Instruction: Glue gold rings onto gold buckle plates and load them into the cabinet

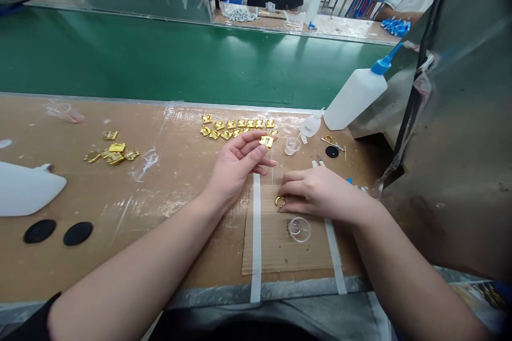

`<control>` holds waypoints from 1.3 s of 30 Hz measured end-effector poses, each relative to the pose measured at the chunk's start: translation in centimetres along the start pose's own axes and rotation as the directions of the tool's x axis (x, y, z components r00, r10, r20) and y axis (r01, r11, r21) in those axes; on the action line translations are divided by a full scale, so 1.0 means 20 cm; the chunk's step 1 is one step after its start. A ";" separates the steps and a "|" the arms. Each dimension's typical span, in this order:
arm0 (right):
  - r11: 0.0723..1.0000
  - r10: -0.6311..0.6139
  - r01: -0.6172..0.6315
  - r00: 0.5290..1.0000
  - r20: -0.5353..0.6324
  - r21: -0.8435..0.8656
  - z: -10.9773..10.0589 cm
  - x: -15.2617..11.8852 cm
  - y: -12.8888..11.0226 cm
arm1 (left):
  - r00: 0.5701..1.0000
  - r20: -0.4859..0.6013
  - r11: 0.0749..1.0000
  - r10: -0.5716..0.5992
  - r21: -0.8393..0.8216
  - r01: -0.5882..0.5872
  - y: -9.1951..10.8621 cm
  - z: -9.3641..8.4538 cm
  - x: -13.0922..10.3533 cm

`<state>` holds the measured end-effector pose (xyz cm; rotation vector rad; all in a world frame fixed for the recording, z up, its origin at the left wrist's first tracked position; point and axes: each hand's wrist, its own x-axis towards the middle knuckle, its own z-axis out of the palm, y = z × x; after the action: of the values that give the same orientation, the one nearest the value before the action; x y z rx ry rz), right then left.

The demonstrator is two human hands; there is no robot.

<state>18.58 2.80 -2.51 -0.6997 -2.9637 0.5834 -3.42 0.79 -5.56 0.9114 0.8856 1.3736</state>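
My left hand [244,162] pinches a small shiny gold square piece [266,141] between thumb and fingers, above the bench. Lower and to the right, my right hand [314,192] has its fingertips closed at a gold ring [279,202], over a taped-down cardboard sheet [276,256]. Just below that hand sits a small clear plastic cup [299,229]. Beyond my left hand, several similar gold pieces [231,124] lie in two rows. Another loose heap of gold pieces [115,158] is on the left.
A large white bottle with a blue nozzle [356,98] leans at the right by a metal panel [460,117]. Near it are a small squeeze bottle [311,126], another clear cup [292,145] and a black disc [332,152]. Two black discs [78,234] lie left. Behind runs a green belt [160,64].
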 end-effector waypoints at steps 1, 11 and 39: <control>1.000 -0.009 0.009 1.000 -0.005 -0.014 0.00 0.00 0.00 | 1.000 0.006 1.000 -0.001 -0.003 0.001 0.00 0.00 0.00; 0.963 0.088 -0.089 0.996 0.015 0.255 0.01 0.01 0.00 | 0.999 0.033 1.000 -0.007 -0.013 0.007 -0.01 -0.01 0.00; 0.835 0.026 0.267 0.855 -0.519 0.481 -0.02 0.00 -0.03 | 0.979 0.166 0.992 0.118 -0.062 -0.109 0.01 -0.01 -0.04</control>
<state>18.32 2.42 -1.90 -0.4906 -2.1756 0.9870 -3.62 0.09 -5.48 1.0350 0.6739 1.3875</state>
